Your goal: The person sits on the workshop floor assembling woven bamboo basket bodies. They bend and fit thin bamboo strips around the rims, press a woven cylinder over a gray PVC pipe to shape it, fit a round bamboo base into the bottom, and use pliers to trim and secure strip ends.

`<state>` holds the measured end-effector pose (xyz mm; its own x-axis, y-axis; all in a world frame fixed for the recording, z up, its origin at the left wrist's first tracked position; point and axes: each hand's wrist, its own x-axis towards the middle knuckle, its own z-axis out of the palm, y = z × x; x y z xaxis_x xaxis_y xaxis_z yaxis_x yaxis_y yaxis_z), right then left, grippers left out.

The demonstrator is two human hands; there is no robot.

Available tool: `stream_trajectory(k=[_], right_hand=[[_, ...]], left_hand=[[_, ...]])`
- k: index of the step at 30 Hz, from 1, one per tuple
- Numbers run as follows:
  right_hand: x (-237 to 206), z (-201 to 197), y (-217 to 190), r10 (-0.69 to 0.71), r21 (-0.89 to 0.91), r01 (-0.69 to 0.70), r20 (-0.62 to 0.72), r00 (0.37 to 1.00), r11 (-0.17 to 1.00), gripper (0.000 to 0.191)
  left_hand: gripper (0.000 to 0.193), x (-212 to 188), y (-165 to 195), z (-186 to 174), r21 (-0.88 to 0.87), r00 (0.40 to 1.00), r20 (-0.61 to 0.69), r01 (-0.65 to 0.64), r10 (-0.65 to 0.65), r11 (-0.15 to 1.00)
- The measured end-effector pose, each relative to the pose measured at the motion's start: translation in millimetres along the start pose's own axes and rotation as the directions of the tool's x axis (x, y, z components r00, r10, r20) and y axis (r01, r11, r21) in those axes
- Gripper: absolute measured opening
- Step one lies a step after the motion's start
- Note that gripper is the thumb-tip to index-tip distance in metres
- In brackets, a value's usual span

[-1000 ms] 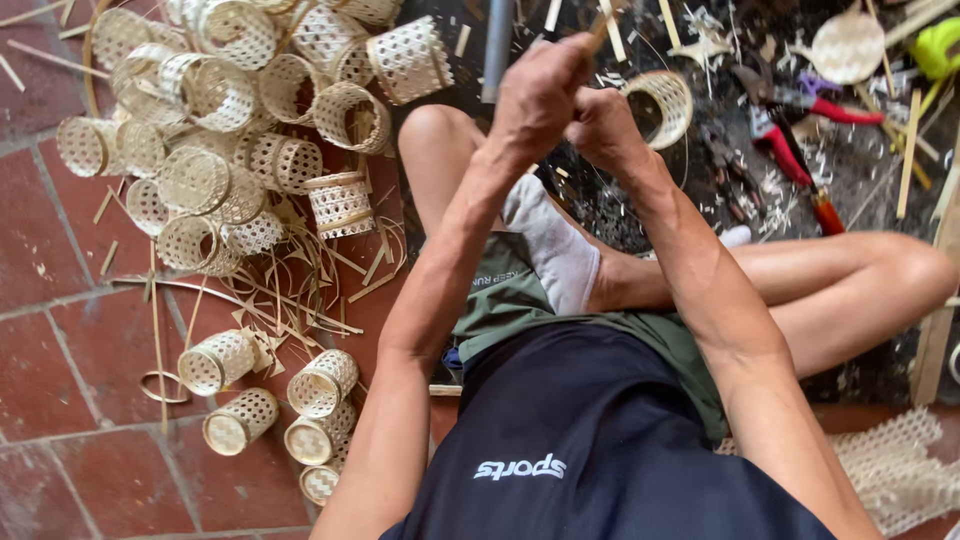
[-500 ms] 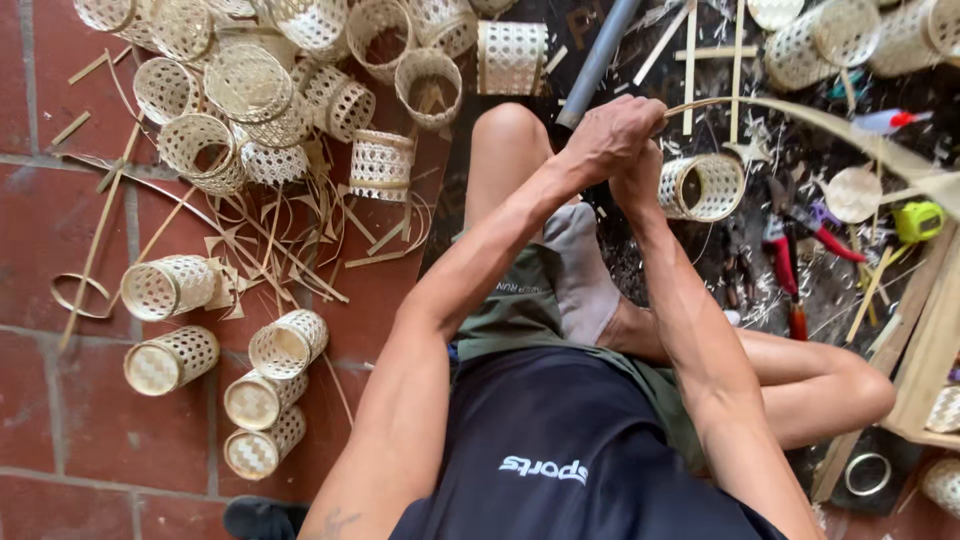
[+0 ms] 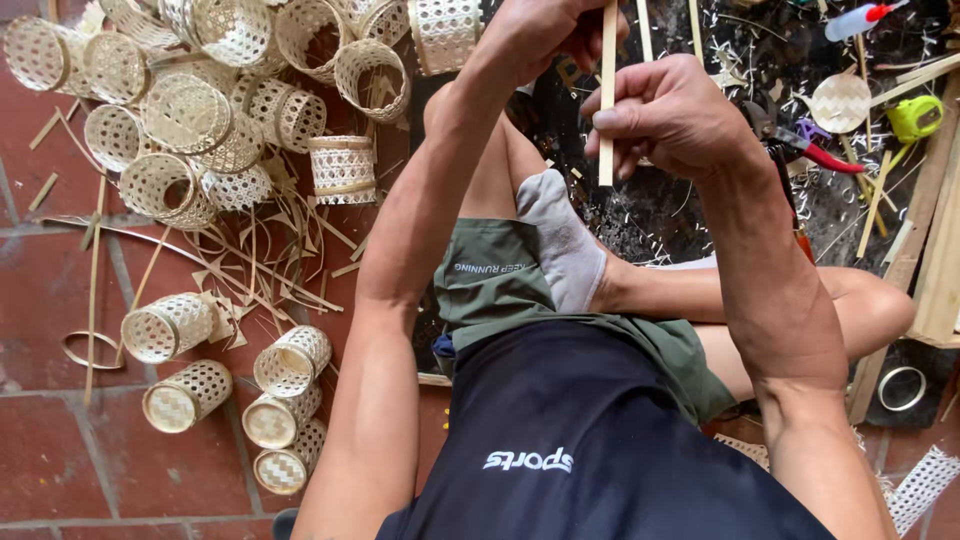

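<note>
Two bare hands were raised over the crossed legs of the seated person, both closed on one thin, flat, pale bamboo strip point(image 3: 607, 95) that stood almost upright. Nearest the body, the right hand point(image 3: 672, 118) pinched the strip's lower part between thumb and curled fingers, with the strip's bottom end showing just below its fingertips. Beyond it, the left hand point(image 3: 545, 32) was wrapped around the same strip higher up, and the strip's top ran out of view at the upper edge.

Under both hands lay a foot in a grey sock point(image 3: 560, 245), resting on green shorts. Just past the right wrist, on the dark mat littered with pale shavings, lay red-handled pliers point(image 3: 815, 152). Farther out on that side sat a small round woven bamboo disc point(image 3: 840, 102) and a yellow-green tape measure point(image 3: 915, 117).

Off to the outer side of the left forearm, a small cylindrical open-weave bamboo basket point(image 3: 342, 168) stood upright on the red tiled floor point(image 3: 50, 460), and a pile of similar baskets point(image 3: 200, 110) lay beyond it among loose bamboo slivers.
</note>
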<state>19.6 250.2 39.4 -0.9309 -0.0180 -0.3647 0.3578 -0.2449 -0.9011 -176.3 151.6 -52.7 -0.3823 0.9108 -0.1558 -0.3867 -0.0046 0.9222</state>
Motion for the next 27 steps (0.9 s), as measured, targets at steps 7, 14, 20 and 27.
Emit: stream_trajectory(k=[7,14,20,27], right_hand=[[33,-13,50,-0.059,-0.33,-0.008,-0.192,0.98,0.944,0.011],[65,-9,80,-0.085,-0.466,-0.055,-0.274,0.958,0.883,0.012],[25,10,70,-0.039,-0.206,-0.005,-0.209,0.977,0.979,0.014],[-24,13,80,0.078,-0.111,-0.114,-0.292,0.953,0.987,0.012]], left_hand=[[0.03,1,3,18,0.353,0.898,-0.045,-0.396,0.438,0.848],[0.027,15,-7,36,0.298,0.765,-0.289,-0.5,0.576,0.813],[0.035,22,-7,54,0.385,0.668,-0.375,-0.519,0.643,0.763],[0.031,17,-19,76,-0.168,0.866,-0.259,-0.477,0.429,0.863]])
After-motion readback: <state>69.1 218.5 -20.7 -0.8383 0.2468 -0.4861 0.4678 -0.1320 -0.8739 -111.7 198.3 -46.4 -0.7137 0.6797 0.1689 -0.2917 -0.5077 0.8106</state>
